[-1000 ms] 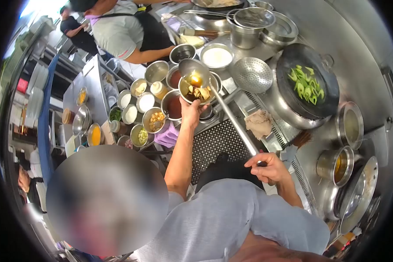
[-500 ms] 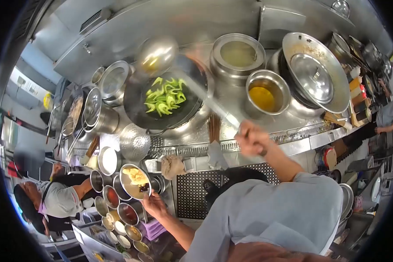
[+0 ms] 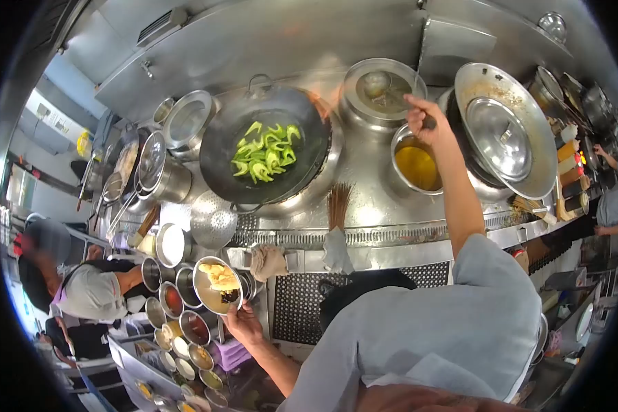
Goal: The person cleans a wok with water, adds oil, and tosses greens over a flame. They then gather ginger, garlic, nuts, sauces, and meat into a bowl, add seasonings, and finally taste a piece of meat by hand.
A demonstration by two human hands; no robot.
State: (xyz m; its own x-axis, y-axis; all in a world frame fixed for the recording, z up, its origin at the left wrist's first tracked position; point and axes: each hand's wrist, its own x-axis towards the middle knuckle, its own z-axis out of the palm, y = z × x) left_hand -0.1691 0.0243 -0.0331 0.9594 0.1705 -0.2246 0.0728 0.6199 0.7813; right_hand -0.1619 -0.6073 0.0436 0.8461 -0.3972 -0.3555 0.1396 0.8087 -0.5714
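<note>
In my right hand (image 3: pixel 427 122) is the handle of a metal ladle (image 3: pixel 376 84). Its bowl end lies within the wide pot of clear liquid (image 3: pixel 353 103) at the back. My left hand (image 3: pixel 246 325) grips the rim of a small metal bowl (image 3: pixel 206 296), which holds pale yellow food (image 3: pixel 220 277) and a dark clump (image 3: pixel 229 296). Curved green vegetable slices (image 3: pixel 266 152) rest in the middle of a black wok (image 3: pixel 216 165) on the stove, with neither hand touching it.
A pot of yellow oil (image 3: pixel 399 180) stands under my right forearm. A large pan (image 3: pixel 544 154) is to the right. Near my left hand sit a perforated skimmer (image 3: pixel 213 220), a bamboo brush (image 3: pixel 338 206) and several ingredient bowls (image 3: pixel 195 329). A co-worker (image 3: pixel 93 292) is at left.
My right hand has swung up and away from me, carrying the ladle from above the wok rightward into the pot of clear liquid. My left hand stays nearly in place with the bowl.
</note>
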